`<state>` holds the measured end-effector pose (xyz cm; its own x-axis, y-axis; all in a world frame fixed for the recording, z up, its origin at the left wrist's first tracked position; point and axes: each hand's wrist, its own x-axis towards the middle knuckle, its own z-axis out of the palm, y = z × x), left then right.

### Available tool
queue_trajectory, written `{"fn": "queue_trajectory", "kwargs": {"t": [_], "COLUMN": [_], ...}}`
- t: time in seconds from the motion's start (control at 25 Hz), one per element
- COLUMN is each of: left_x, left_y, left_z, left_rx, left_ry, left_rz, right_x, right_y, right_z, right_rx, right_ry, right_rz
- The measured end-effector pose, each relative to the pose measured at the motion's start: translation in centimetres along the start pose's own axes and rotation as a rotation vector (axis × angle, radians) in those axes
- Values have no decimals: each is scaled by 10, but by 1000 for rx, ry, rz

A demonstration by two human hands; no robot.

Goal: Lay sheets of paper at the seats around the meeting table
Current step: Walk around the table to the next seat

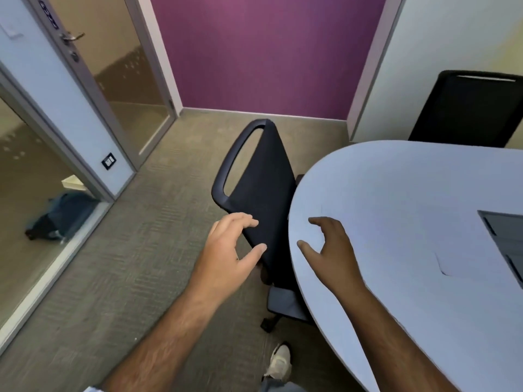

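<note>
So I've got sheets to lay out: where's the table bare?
Bare: the table from its rounded edge by the near chair across to the far chair. Taken: the inset panel at right, and where the right hand hovers.

Nothing legible; the dark plate [48, 14] on the door frame is blurred.

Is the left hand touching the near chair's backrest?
Touching. Head view: left hand has fingertips and thumb resting on the edge of the near chair's backrest, no gap visible.
</note>
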<state>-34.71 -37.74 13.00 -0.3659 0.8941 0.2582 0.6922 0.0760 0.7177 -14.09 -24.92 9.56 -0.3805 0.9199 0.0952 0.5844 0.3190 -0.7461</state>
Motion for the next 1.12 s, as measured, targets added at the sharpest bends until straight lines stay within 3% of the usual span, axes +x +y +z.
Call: {"fn": "queue_trajectory", "kwargs": {"t": [0.2,0.4,0.64,0.8,1.0,1.12], "left_x": [81,177,289,369,458,494], "left_y": [-27,-55,-117,-165,-203,-213], "left_z": [-37,-65,-58,-48,-52,-49], "left_rx": [52,26,-54,-194,-278,-298], "left_ry": [-37,25,-9,-134,-439,-530], "left_rz": [-23,-79,-83,-44,40,64], "right_x": [82,175,242,277,298,306], "right_y": [-26,-65,-77,-82,-101,-103], "right_z": [5,18,55,80,105,114], "right_rx": [24,12,37,9,32,7], "right_ry": [-92,-61,8,103,343,419], "right_rz": [-31,-89,46,173,438,540]}}
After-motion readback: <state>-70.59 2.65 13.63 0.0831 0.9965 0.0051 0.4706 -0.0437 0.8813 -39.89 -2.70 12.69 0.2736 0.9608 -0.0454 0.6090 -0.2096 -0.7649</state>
